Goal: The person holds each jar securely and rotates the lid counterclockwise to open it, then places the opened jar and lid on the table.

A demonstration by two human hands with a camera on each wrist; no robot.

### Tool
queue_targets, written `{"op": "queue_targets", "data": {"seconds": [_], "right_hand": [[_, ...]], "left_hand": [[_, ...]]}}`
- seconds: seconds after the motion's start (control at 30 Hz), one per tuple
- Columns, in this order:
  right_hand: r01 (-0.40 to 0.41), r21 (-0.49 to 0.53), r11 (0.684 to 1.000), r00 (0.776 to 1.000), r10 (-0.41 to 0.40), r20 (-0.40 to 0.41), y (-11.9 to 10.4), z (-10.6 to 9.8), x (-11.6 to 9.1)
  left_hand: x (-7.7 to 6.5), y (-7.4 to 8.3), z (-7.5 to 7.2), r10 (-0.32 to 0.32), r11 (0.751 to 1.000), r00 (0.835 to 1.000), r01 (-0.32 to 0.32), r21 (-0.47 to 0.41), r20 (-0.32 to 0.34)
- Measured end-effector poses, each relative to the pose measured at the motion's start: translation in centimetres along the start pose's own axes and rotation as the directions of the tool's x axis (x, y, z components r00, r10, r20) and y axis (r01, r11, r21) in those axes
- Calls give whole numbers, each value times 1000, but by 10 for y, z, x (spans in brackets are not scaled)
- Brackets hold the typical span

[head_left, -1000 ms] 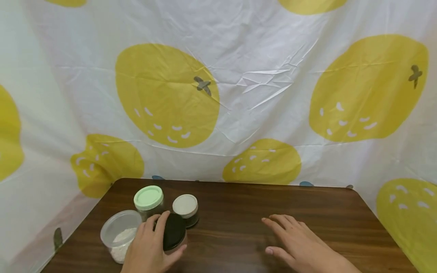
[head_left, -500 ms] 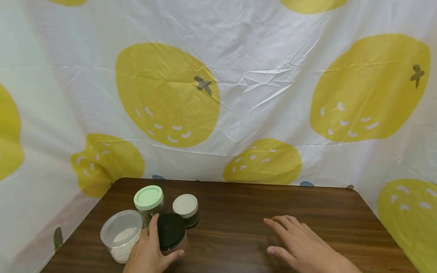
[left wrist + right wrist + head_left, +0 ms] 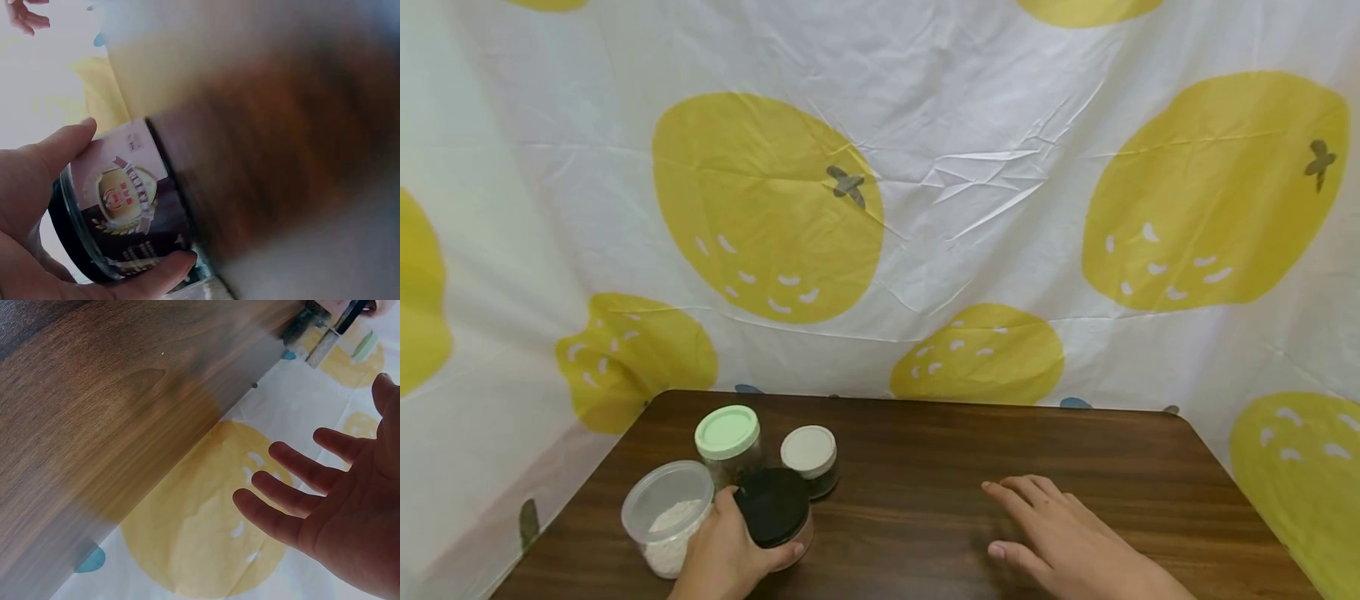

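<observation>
A squat jar with a black lid (image 3: 775, 504) stands at the left of the table. My left hand (image 3: 724, 546) grips it round the side, the thumb in front and the other fingers mostly hidden behind. In the left wrist view, a pink and dark printed label (image 3: 128, 200) shows on the jar between thumb and finger. My right hand (image 3: 1063, 533) hovers over the right half of the table, holding nothing; its fingers are spread in the right wrist view.
An open clear tub (image 3: 658, 500) with white contents stands left of my left hand. Behind the black-lidded jar are a green-lidded jar (image 3: 727, 432) and a smaller white-lidded jar (image 3: 808, 450). A lemon-print cloth (image 3: 985, 208) hangs behind the brown table (image 3: 925, 467).
My left fingers have come down from over the black lid to the jar's side and now grip it. The right hand has stayed nearly still.
</observation>
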State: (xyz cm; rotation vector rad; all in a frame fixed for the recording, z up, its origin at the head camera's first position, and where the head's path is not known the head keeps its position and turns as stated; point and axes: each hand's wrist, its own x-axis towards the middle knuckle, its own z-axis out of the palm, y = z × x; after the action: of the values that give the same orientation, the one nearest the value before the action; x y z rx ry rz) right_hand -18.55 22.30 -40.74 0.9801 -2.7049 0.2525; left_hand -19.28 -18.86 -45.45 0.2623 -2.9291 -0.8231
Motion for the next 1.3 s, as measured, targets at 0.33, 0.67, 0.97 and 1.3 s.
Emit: {"op": "queue_targets", "data": {"seconds": [0.33, 0.67, 0.97, 1.3], "right_hand": [[-5, 13, 1000, 1000, 5, 5, 0, 0, 1], [-33, 51, 998, 999, 31, 42, 0, -3, 2], [-59, 83, 995, 997, 55, 57, -3, -10, 7], [-83, 148, 986, 996, 77, 46, -26, -45, 27]], "left_hand": [[8, -3, -4, -9, 999, 997, 13, -43, 79], [4, 3, -9, 7, 993, 996, 4, -120, 84], [-15, 34, -29, 134, 956, 988, -107, -273, 81], [-32, 69, -26, 324, 887, 945, -286, -362, 49]]}}
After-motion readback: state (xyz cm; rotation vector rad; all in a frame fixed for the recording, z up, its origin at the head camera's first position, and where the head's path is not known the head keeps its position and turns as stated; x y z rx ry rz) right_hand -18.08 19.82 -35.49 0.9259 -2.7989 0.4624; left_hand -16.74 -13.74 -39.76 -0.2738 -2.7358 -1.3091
